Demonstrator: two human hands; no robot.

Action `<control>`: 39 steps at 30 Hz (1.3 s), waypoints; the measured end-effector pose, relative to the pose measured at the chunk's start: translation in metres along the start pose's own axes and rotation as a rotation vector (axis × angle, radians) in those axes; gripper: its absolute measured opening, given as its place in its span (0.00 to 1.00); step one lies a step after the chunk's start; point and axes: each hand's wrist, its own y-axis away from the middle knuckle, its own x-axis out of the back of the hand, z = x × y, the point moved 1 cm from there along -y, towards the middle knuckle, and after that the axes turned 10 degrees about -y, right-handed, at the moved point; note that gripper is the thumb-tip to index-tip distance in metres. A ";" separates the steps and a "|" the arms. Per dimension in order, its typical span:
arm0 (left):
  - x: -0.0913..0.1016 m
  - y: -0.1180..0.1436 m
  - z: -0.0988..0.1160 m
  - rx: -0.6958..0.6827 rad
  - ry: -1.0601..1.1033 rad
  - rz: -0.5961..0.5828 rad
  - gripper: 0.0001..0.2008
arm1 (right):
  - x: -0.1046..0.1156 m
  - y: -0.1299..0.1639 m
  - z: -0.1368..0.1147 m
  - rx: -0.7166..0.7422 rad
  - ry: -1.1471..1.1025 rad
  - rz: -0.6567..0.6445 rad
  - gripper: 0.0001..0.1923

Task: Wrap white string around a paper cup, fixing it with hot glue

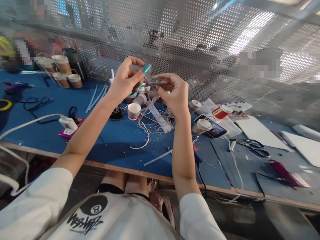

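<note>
My left hand (128, 78) is closed around the teal handles of a pair of scissors (146, 68), raised above the table. The blades point right, toward my right hand (173, 91). Its thumb and fingers are pinched together near the blades; whatever lies between them is too small to make out. Under both hands is a tangled heap of thin cord (166, 115) with several small paper cups. One white paper cup (134, 110) with a red rim stands at the front of the heap. A clear plastic strip (160, 118) lies among the cord.
Behind the blue table (112, 133) rises a perforated metal screen (180, 36). Wrapped cups (62, 65) and a dark bottle (74, 61) stand at back left. A phone (216, 130), dark-handled scissors (255, 144) and white boards (262, 131) are right. A white cable (32, 125) crosses left.
</note>
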 end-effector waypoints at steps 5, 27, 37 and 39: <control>0.006 -0.002 0.005 0.018 0.126 0.094 0.21 | 0.014 -0.004 0.007 -0.002 0.029 0.026 0.11; 0.012 -0.005 -0.013 0.067 -0.031 -0.066 0.17 | 0.065 0.004 0.013 -0.313 -0.199 -0.313 0.24; -0.008 0.003 0.025 0.332 0.237 0.038 0.12 | 0.002 0.003 -0.010 -0.039 -0.080 -0.152 0.23; -0.010 0.003 0.022 0.336 0.241 0.039 0.12 | -0.012 0.001 -0.008 -0.007 -0.111 -0.128 0.21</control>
